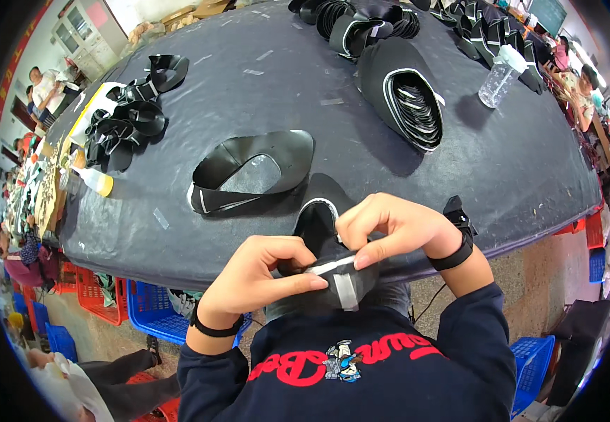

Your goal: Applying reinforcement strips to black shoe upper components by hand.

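Observation:
Close to my body, at the table's near edge, I hold a black shoe upper (365, 284) with a white-edged opening. My left hand (266, 271) pinches its white edge strip (333, 265) between thumb and fingers. Just to the right, my right hand (393, 228) also presses thumb and fingers on that edge. A pale grey tape piece (346, 290) runs down from the strip between my hands. On the table, a little beyond my left hand, lies another black upper (292, 151), spread into a loop.
A nested stack of black uppers (386, 67) stands farther back, near a clear bottle (502, 77). Loose black pieces (132, 119) and a glue bottle (96, 181) lie at the left. Blue crates (147, 309) sit under the table edge. Other people work around the room.

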